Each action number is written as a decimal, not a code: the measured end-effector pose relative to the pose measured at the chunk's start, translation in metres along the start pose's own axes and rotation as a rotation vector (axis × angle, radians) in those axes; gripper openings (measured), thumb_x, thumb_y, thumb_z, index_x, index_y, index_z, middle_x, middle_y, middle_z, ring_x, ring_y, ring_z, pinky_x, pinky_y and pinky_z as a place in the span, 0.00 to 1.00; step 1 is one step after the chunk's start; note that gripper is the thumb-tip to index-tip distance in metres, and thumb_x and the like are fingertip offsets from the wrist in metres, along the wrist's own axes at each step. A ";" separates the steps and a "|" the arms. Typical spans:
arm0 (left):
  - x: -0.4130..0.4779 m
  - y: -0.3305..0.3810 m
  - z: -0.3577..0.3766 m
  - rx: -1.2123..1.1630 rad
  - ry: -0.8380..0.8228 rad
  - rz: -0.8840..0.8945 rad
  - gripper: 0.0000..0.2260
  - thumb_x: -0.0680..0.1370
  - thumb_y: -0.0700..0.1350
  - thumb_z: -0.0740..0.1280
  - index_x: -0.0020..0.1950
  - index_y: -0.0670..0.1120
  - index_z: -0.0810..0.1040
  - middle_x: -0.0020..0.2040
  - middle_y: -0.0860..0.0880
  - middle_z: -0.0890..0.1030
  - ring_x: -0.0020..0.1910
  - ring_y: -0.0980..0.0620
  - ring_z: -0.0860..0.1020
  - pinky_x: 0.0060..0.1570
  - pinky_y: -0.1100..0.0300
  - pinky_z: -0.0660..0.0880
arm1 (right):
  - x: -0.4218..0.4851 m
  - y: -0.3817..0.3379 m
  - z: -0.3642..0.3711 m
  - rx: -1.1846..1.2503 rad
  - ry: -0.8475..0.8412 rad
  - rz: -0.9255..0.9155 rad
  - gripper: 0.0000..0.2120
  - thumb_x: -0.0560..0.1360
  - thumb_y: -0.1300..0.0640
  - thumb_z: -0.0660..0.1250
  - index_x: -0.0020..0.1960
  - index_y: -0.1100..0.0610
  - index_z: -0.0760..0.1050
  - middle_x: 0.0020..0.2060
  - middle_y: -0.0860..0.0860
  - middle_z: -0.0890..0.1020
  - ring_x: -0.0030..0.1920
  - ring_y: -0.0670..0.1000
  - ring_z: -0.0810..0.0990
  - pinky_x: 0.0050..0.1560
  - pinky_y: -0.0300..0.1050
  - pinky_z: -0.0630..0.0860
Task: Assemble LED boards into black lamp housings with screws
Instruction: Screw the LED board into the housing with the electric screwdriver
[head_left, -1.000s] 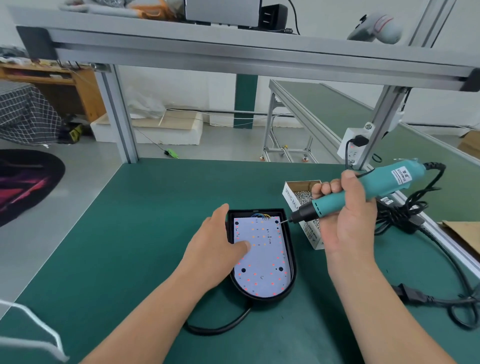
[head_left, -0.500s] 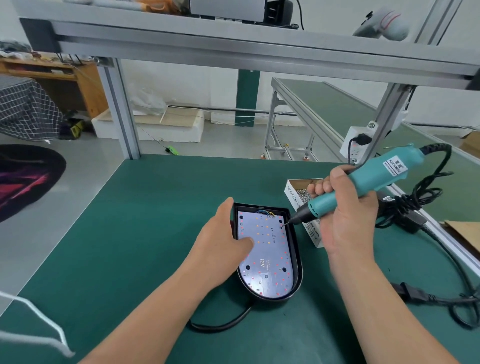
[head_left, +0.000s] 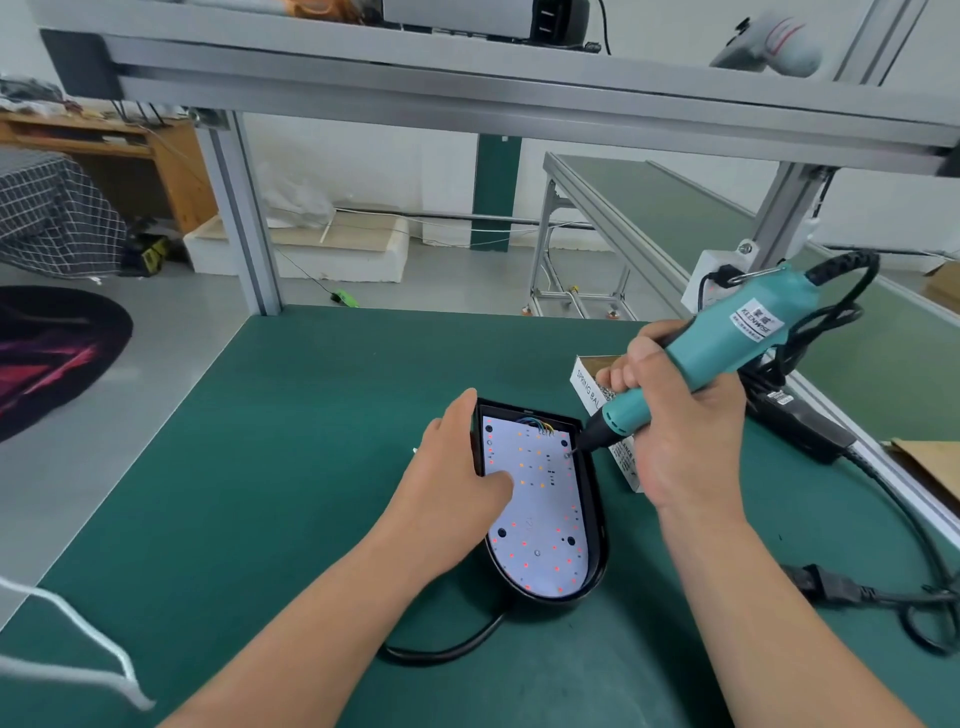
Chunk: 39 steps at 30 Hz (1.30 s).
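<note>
Bench (head_left: 311, 467): green mat; housing lies at centre, cable leaving at 7.
Housing (head_left: 598, 525): black, flat end at 12. It may skate if torque beats the left hand's press.
Board (head_left: 540, 514): seated inside housing. It could shift while only one corner is pinned.
Driver (head_left: 727, 348): slanted, bit at board's 1 o'clock hole. The tilt invites cam-out and a gouge across the LEDs.
Right hand (head_left: 675, 431): fist wrapped round driver.
Left hand (head_left: 452, 483): flat, grasping nothing. Thumb lies along the 9 o'clock wall, fingertip presses board, in a slipped bit's path.
Box (head_left: 584, 382): at 2, behind right hand. A knock would spill it.
Screw (head_left: 567, 454): under bit; seating unclear.
</note>
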<state>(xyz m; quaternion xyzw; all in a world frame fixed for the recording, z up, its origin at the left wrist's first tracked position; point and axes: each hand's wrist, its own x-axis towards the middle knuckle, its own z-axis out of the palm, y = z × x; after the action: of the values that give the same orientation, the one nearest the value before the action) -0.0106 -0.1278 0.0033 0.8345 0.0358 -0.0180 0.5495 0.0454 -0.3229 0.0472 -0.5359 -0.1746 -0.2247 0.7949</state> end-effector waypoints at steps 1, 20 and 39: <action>0.000 0.000 0.000 -0.001 0.000 0.005 0.39 0.73 0.47 0.66 0.81 0.68 0.55 0.63 0.52 0.76 0.54 0.51 0.80 0.41 0.58 0.76 | 0.000 0.000 0.000 -0.003 -0.005 -0.002 0.04 0.78 0.63 0.69 0.48 0.55 0.76 0.38 0.52 0.75 0.36 0.54 0.73 0.50 0.53 0.79; 0.002 0.006 0.000 -0.034 -0.023 -0.045 0.40 0.75 0.43 0.66 0.82 0.67 0.55 0.63 0.51 0.77 0.47 0.50 0.82 0.35 0.61 0.77 | 0.002 -0.017 -0.007 0.061 -0.085 0.056 0.06 0.79 0.56 0.74 0.53 0.55 0.78 0.40 0.55 0.79 0.41 0.56 0.78 0.50 0.53 0.79; 0.003 0.009 -0.007 -0.464 0.076 -0.174 0.09 0.84 0.42 0.66 0.62 0.51 0.80 0.59 0.44 0.85 0.60 0.40 0.84 0.63 0.37 0.80 | 0.025 -0.038 -0.159 -1.368 -0.089 0.572 0.08 0.81 0.50 0.69 0.53 0.52 0.73 0.42 0.57 0.82 0.38 0.59 0.84 0.43 0.59 0.83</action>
<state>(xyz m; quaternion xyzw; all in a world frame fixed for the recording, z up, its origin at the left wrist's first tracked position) -0.0072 -0.1249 0.0146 0.6798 0.1313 -0.0254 0.7211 0.0519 -0.4878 0.0313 -0.9444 0.1186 -0.0456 0.3033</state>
